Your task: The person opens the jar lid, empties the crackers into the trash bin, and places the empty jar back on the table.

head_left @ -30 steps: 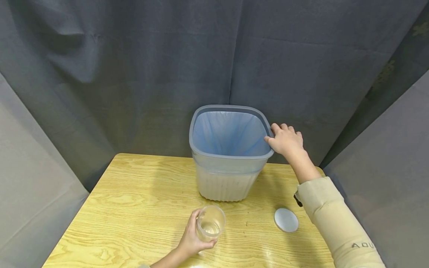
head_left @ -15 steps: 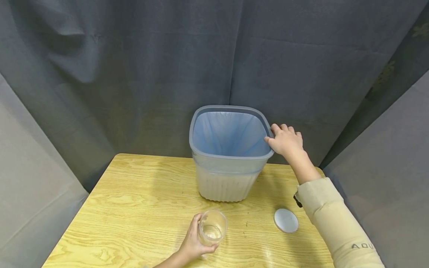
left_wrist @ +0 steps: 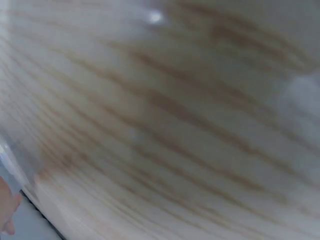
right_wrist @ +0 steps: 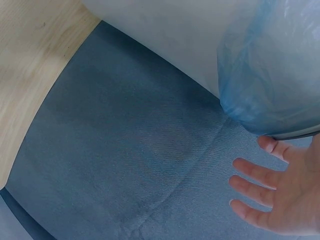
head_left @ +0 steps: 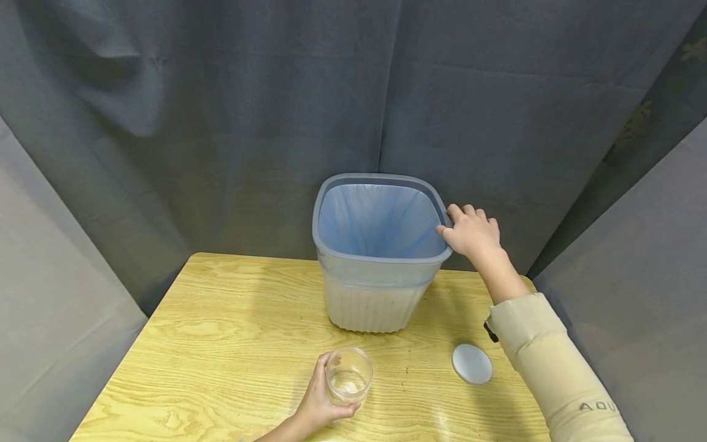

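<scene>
My left hand (head_left: pixel 320 402) grips a clear, round, open-topped plastic jar (head_left: pixel 350 374) near the front of the table. Its thumb lies along the jar's near side and its fingers along the left. A see-through curved wall fills most of the left wrist view, with wood grain showing behind it. Further back stands a pale trash bin (head_left: pixel 381 301) with a grey rim and a blue liner bag (head_left: pixel 381 215). My right hand (head_left: pixel 475 232) rests on the bin's right rim, thumb over the edge. In the right wrist view its fingers (right_wrist: pixel 255 173) are straight and spread, one fingertip at the rim.
A round white lid (head_left: pixel 472 363) lies flat on the wooden table (head_left: pixel 221 344), right of the jar. Dark grey curtains (head_left: pixel 248 123) hang close behind the bin, with paler grey panels (head_left: pixel 50 294) on both sides.
My left hand has brought the jar slightly nearer to me, and a little to the right. My right hand and the bin stay in place.
</scene>
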